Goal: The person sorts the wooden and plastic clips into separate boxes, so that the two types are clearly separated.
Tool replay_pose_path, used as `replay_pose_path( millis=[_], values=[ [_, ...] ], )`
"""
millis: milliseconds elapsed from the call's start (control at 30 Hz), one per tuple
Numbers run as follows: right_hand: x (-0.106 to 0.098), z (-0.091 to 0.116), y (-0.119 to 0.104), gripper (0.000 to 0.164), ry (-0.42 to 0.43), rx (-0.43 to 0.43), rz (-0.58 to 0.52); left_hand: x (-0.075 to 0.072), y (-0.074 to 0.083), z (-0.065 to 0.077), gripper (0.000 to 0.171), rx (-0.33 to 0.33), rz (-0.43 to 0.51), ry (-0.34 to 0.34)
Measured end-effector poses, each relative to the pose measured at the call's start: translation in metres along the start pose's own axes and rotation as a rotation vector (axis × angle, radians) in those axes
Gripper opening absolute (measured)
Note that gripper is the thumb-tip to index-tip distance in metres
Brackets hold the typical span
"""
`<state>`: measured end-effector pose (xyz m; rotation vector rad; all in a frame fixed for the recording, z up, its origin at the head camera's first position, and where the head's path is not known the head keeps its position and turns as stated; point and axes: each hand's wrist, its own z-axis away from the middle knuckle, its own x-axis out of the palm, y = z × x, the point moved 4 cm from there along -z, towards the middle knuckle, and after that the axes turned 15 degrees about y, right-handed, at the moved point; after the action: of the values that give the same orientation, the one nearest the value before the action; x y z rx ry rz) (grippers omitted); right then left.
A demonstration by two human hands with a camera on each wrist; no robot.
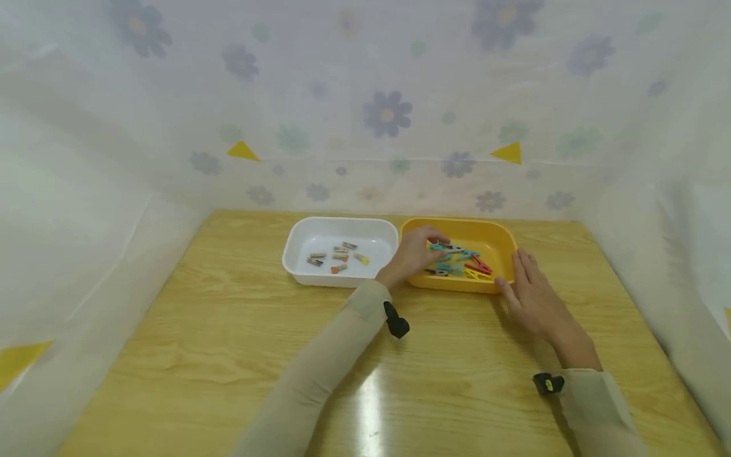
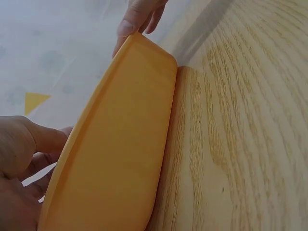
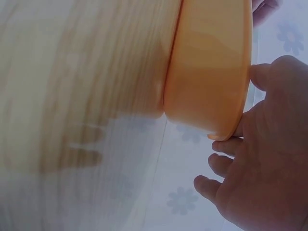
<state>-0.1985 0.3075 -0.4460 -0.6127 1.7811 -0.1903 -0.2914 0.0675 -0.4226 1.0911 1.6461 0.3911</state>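
Observation:
My left hand (image 1: 412, 254) reaches over the left side of a yellow tray (image 1: 502, 247), its thumb and fingers at the teal clothespins (image 1: 457, 254). Whether it pinches one is not clear; in the left wrist view the tray's wall hides the fingertips. A red clothespin (image 1: 480, 264) and a yellow clothespin (image 1: 476, 274) lie by the teal ones. My right hand (image 1: 533, 298) holds the tray's near right corner, thumb on the front rim and fingers along the right end. Beside it, a white tray (image 1: 294, 254) contains several small wooden clothespins (image 1: 340, 256), some with orange or yellow parts.
Both trays stand side by side toward the far edge of a wood-grain table (image 1: 228, 330). Behind them hangs a pale flowered curtain (image 1: 342, 127) with yellow triangles on it. White sheeting (image 1: 74, 222) closes off the left and right sides.

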Motion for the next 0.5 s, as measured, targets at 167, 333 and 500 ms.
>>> replay_pose_path(
  millis=[167,333,500],
  values=[
    [-0.001,0.001,-0.001,0.076,-0.002,-0.008,0.011,0.003,0.002,-0.002,0.026,-0.013,-0.068,-0.030],
    [-0.002,0.003,0.000,0.076,-0.008,0.007,0.012,0.003,0.006,-0.002,0.035,-0.018,-0.083,-0.058],
    [-0.006,0.007,0.005,0.075,0.010,-0.003,0.019,-0.006,0.010,0.007,0.034,-0.003,-0.034,-0.056]
  ],
)
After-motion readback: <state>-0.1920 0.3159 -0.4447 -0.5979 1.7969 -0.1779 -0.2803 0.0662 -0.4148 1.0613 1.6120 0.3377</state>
